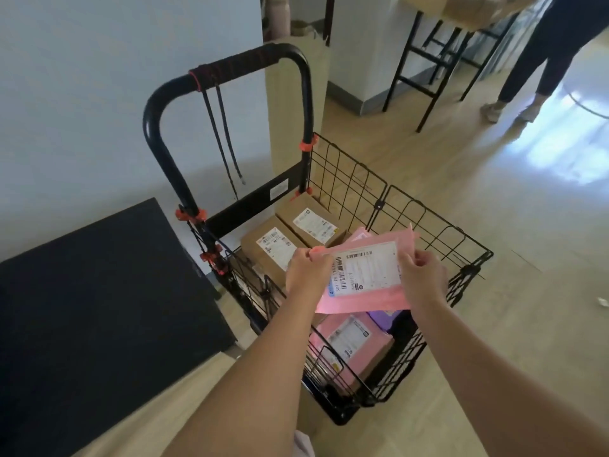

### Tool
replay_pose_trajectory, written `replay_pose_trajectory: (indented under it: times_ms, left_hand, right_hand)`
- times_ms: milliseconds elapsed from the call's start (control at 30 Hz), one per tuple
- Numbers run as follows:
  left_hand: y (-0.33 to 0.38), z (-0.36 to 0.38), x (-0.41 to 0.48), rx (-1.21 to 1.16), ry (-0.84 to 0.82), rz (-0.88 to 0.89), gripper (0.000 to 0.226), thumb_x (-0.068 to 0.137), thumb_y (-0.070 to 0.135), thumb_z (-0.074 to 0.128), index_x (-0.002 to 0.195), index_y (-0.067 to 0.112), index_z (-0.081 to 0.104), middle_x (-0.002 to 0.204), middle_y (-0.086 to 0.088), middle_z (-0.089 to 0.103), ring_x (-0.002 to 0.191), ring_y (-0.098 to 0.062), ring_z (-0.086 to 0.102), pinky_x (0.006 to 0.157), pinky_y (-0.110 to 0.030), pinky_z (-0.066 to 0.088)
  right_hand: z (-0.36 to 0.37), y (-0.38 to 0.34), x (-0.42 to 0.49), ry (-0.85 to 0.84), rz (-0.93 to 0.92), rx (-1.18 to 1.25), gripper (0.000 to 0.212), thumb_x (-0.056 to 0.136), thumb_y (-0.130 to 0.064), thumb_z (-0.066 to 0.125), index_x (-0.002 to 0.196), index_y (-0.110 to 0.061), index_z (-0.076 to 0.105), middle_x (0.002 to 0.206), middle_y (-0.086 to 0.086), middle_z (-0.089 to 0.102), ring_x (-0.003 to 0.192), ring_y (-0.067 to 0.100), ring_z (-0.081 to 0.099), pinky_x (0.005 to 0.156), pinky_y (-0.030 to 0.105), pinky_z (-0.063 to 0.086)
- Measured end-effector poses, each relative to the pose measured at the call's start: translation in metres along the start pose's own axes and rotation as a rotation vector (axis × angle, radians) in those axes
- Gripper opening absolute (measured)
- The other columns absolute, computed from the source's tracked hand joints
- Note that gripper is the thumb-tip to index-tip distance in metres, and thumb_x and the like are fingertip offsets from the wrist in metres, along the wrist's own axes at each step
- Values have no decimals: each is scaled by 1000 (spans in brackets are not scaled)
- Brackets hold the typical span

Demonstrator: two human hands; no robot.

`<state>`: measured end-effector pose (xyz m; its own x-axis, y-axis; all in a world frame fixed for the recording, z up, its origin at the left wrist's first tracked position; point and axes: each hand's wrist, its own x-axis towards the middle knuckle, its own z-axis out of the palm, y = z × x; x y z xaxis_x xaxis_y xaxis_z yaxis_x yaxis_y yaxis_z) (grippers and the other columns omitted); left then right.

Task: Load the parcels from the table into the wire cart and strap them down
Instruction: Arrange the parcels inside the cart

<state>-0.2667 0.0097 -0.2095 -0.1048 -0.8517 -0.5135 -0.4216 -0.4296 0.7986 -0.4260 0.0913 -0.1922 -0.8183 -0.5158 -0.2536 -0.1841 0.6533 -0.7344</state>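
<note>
I see the pink mailer (362, 275) held flat above the middle of the wire cart (438, 245), label up, its long axis running across between my hands, the right end tipped slightly higher. My left hand (306, 270) pinches its left edge; my right hand (423, 275) grips the right edge, both forearms reaching forward over the cart's near rim. Two cardboard boxes (290, 239) lie at the handle end, a pink parcel (352, 344) at the near end. The black table (99, 308) stands just left of the cart.
</note>
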Motion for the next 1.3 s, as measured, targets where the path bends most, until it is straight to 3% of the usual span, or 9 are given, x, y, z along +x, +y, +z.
replay_pose_trajectory:
  times_ms: [133,267,333,500,700,833,967,1133,1300]
  left_hand:
    - [3,26,15,22,-56,-88,38,86,19,55,122,12,45,101,-7,62,80,-17,66,56,-28,55]
    - [-12,52,23,49,-16,-290,49,87,19,62,132,7,44,120,-19,59,101,-30,66,81,-46,59]
    - [-25,65,27,93,-14,-413,64,88,25,66,141,8,35,131,-18,52,107,-30,62,82,-42,57]
    - [-57,90,33,35,14,-591,80,86,32,68,148,5,25,140,-17,48,121,-33,54,97,-45,50]
    - [-85,113,27,104,166,-762,69,87,10,55,149,10,26,139,-18,48,113,-30,59,86,-36,56]
    - [-102,116,29,49,257,-828,67,91,5,50,151,3,20,141,-21,42,92,-20,59,60,-24,49]
    - [-108,119,28,-51,331,-871,73,88,1,45,151,9,9,142,-19,42,121,-34,53,100,-50,48]
    - [-116,123,31,-151,408,-848,61,88,-2,38,144,7,15,134,-19,50,118,-39,56,98,-52,48]
    - [-124,123,35,-146,430,-843,57,88,-3,40,143,3,24,137,-15,49,115,-35,55,94,-45,49]
  right_hand:
    - [1,9,30,-24,-28,-181,23,96,-34,55,111,-17,55,102,4,59,79,17,60,53,25,45]
    - [11,39,45,-101,-17,-426,22,96,-35,52,85,-17,59,73,-2,60,58,12,54,46,21,35]
    - [18,54,55,-189,1,-507,30,95,-33,52,74,-15,61,61,-1,58,49,14,50,45,20,33]
    - [41,73,84,-452,-54,-658,28,98,-34,49,82,-15,61,63,-3,57,48,10,46,43,22,32]
    - [63,90,94,-731,-130,-767,15,94,-19,55,80,-16,52,73,-3,55,57,6,47,47,16,35]
    - [79,104,92,-876,-168,-817,8,95,-19,53,93,-12,53,74,-4,54,57,4,49,44,15,36]
    - [93,111,89,-912,-181,-821,19,93,-17,54,111,-12,55,80,-4,57,60,4,53,41,12,34]
    - [102,115,90,-899,-215,-789,37,92,-16,55,128,-10,51,100,-2,59,67,6,57,45,14,36]
    - [102,125,95,-878,-207,-816,26,92,-15,56,117,-10,56,80,-8,55,61,0,53,39,10,33]
